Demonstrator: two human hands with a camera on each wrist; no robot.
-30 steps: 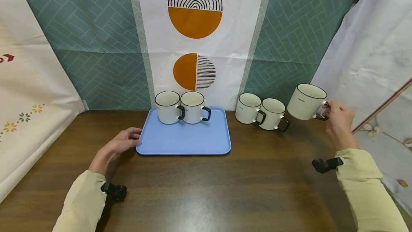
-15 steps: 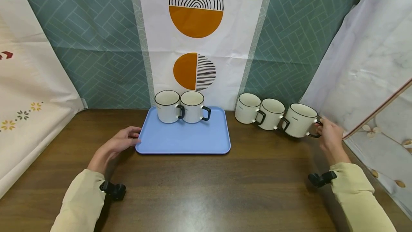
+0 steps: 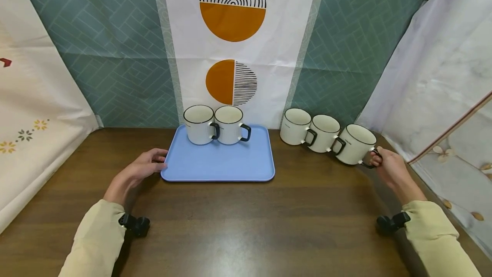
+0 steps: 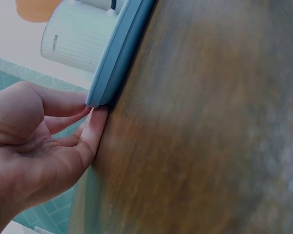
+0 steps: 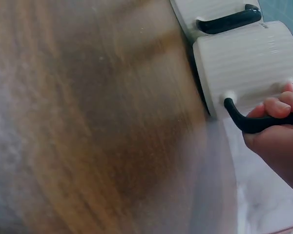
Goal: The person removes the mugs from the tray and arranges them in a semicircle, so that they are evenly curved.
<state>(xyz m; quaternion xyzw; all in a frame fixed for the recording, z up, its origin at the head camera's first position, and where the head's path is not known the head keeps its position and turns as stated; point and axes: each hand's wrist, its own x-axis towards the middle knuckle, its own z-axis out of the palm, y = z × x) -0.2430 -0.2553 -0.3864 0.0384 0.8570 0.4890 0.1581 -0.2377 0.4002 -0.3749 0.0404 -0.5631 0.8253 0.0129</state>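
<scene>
My left hand [image 3: 145,166] is at the left edge of a light blue tray [image 3: 215,170]. In the left wrist view its thumb and fingers pinch the tray's rim [image 4: 112,68]. Two white mugs with black rims and black handles stand on the tray: a left mug [image 3: 198,127] and a right mug [image 3: 228,128]. My right hand [image 3: 392,168] grips the black handle [image 5: 256,124] of another such mug [image 3: 355,146], at the right end of a row on the table. This mug stands close against the middle mug [image 3: 320,134]; the row's left mug [image 3: 294,127] is beyond it.
A brown wooden table [image 3: 230,225] lies under everything. Patterned green and white cloth [image 3: 123,54] hangs behind the tray and mugs. A cream cloth [image 3: 38,97] borders the left side, and a pale marbled cloth [image 3: 453,97] the right, close to my right hand.
My right hand has lowered the gripped mug from the air onto the table and moved it left, beside the middle mug. My left hand has stayed at the tray.
</scene>
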